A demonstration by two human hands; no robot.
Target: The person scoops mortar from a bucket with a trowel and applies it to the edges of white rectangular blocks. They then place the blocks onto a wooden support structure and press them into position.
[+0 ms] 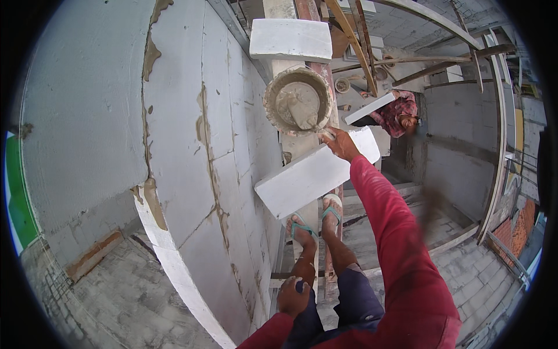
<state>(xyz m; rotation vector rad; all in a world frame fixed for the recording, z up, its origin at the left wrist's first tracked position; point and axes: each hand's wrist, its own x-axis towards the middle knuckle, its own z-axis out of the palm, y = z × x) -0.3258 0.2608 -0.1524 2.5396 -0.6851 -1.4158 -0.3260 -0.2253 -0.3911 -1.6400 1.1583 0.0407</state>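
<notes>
My right hand (343,143) is closed round the handle of a trowel (304,115), its blade dipped in wet grey mortar (289,100). The mortar sits in a round, mortar-crusted bucket (269,110) straight ahead of me. Under my right wrist a white lightweight block (308,178) lies slantwise across the planks, in front of my sandalled feet. Low in the view my left hand (292,298) rests on my left leg, fingers loosely bent and apart, with nothing seen in it.
A white block wall (218,139) with mortar-smeared joints rises close on my left, its edge (174,285) bare. Another white block (290,39) lies beyond the bucket. Narrow planks (311,244) are underfoot. Below right, a person (401,113) holds a block. Wooden poles (354,43) cross above.
</notes>
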